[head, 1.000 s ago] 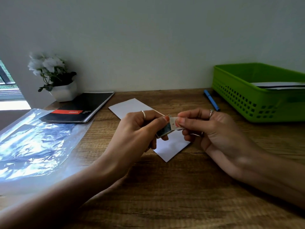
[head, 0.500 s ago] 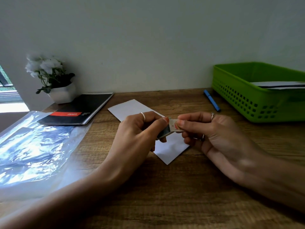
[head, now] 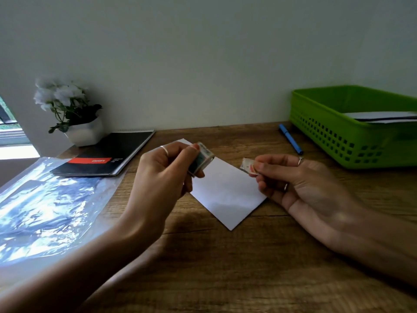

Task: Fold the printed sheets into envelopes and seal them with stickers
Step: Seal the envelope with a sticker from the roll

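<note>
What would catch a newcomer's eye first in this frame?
Centre frame, the left hand holds a small roll of patterned sticker tape while the right hand pinches a torn-off sticker piece, both above a white folded paper envelope on the wooden desk. At far right sits a bright green perforated plastic basket.

Home desk, notebook [head: 106,154], pen [head: 290,138], potted flowers [head: 70,111]

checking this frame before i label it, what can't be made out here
Head view, the only one:
- Envelope: far corner hidden by the left hand; its flap cannot be told.
- Sticker and roll: prints too small and blurred.
- Papers in the basket: cut off by the right edge.
- Notebook label: unreadable.
</note>
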Tool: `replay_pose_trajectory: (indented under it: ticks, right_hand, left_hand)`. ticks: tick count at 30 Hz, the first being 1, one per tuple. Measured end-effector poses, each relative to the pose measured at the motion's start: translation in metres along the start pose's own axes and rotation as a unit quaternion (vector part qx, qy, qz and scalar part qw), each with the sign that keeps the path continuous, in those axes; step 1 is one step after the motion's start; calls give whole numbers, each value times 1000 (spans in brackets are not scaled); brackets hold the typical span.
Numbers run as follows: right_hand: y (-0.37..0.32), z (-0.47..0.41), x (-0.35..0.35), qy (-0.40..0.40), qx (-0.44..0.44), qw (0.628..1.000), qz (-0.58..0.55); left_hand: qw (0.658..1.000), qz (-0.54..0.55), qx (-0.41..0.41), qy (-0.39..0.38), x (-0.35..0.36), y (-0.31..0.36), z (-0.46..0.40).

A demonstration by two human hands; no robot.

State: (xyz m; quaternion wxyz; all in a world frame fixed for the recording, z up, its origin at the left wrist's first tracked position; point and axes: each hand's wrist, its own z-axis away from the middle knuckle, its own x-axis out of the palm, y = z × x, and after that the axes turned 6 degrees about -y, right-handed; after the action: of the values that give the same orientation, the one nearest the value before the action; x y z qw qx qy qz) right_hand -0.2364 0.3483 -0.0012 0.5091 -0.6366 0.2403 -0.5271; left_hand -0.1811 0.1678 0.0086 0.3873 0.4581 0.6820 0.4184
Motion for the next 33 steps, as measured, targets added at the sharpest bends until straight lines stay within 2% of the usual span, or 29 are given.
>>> replay_pose_trajectory:
  ticks: [5,12,14,18,21,26,30,33]
  right_hand:
    - [2,-4,0,-2,-28,999,36]
    - [7,-5,-1,-21,-72,992,97]
    - [7,-3,-1,-33,-109,985,126]
    - [1,-1,1,-61,-222,948,219]
    - [-5,-3,1,-72,-253,934,240]
    - [-30,-13,-8,-20,-273,925,263]
    - [-52,-20,-18,15,-295,909,295]
    - [-66,-27,-27,0,-249,911,329]
  left_hand:
    - [994,-88,44,-46,4,-5,-1]
    - [996,-68,27,-44,3,-6,-1]
    - [996,-67,27,-47,4,-6,0]
    - [993,-86,47,-60,6,-4,1]
    - [987,-125,57,-88,11,-3,2]
    - [961,-222,61,-150,26,-3,-4]
    - [923,-298,94,-225,44,2,-9]
    - [896,-330,138,-262,64,6,-13]
